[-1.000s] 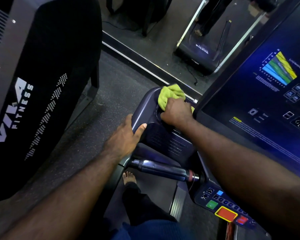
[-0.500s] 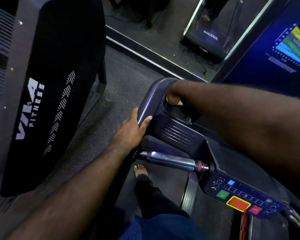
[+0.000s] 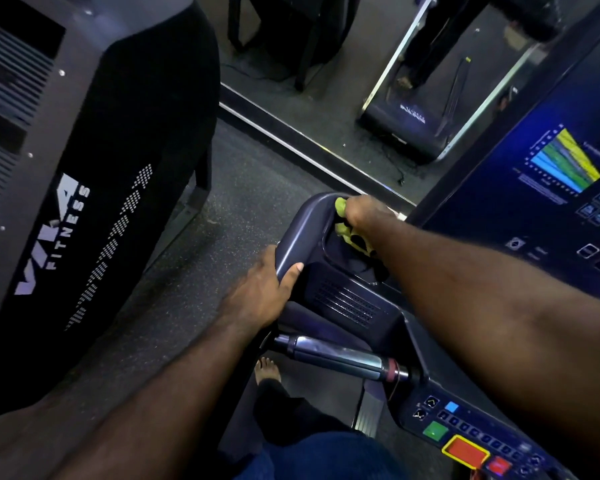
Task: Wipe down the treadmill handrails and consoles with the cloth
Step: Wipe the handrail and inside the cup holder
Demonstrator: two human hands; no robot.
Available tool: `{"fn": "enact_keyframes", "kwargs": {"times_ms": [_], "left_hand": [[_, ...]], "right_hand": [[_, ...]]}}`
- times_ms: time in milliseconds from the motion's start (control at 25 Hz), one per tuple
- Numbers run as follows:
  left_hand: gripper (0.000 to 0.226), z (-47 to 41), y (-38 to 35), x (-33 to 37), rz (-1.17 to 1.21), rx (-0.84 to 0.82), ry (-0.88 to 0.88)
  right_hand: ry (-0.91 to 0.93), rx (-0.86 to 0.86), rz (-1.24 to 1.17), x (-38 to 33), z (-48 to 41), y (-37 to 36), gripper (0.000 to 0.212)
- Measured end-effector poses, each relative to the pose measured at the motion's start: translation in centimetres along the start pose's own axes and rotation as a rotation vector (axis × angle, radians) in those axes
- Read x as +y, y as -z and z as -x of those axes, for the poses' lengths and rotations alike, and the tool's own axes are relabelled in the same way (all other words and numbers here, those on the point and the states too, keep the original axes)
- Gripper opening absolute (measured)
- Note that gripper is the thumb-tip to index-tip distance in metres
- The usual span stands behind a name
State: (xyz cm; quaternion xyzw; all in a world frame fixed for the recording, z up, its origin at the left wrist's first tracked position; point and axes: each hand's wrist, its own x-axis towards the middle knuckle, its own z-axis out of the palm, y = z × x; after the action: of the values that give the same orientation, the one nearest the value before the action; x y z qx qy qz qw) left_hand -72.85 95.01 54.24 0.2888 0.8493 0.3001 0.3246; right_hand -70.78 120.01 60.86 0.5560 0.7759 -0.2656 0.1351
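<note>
One soft, light cloth [image 3: 341,205], wadded in my right hand [image 3: 365,213], fingers clenched round it, far console pocket [image 3: 338,259]; best held mid-wad. Near, my left hand [image 3: 258,294] grips stiff console rim [image 3: 300,225].

A gym: treadmill console [image 3: 347,303], fitness-branded machine [image 3: 84,220] alongside.
</note>
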Motion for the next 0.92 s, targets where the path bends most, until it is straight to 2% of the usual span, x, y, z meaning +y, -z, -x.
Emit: {"fn": "enact_keyframes", "kwargs": {"times_ms": [40,120,160,200,280,400,480,560,680,760,840,920], "left_hand": [[0.070,0.0,0.0,0.0,0.005,0.000,0.001],[0.071,-0.2,-0.1,-0.1,0.013,-0.007,-0.002],[0.073,-0.2,-0.1,-0.2,0.012,-0.016,-0.003],[0.075,-0.3,-0.2,-0.3,0.012,-0.024,-0.004],[0.075,-0.3,-0.4,-0.4,0.028,-0.029,-0.013],[0.074,-0.6,-0.4,-0.5,0.043,-0.022,-0.017],[0.071,-0.5,-0.5,-0.6,0.030,-0.008,-0.020],[0.067,-0.2,-0.4,-0.5,0.028,-0.010,-0.015],[0.064,0.0,-0.3,-0.1,0.029,-0.011,-0.006],[0.062,0.4,-0.3,0.0,0.024,-0.001,0.005],[0.056,1.0,-0.4,0.1,0.003,0.040,0.003],[0.053,1.2,-0.2,0.8,-0.037,0.073,0.011]], "right_hand": [[-0.021,0.034,-0.170,0.0,0.7,-0.4,0.043],[-0.197,0.187,-0.546,-0.2,2.3,-0.7,0.051],[-0.247,0.251,-0.653,0.1,2.9,-0.8,0.052],[-0.236,0.300,-0.646,0.2,4.0,-1.0,0.048],[-0.102,0.337,-0.373,0.9,6.6,-1.8,0.040],[0.223,0.333,0.085,2.2,9.8,-2.4,0.046],[0.407,0.265,0.268,3.5,10.3,-2.8,0.057],[0.535,0.187,0.335,5.6,10.0,-2.5,0.054],[0.628,0.105,0.493,7.5,10.2,-0.6,0.043],[0.634,0.039,0.756,6.0,10.3,-0.2,0.031],[0.582,-0.041,1.093,3.6,10.8,-1.0,0.034],[0.565,-0.076,1.251,2.2,10.4,-1.5,0.037]]}}
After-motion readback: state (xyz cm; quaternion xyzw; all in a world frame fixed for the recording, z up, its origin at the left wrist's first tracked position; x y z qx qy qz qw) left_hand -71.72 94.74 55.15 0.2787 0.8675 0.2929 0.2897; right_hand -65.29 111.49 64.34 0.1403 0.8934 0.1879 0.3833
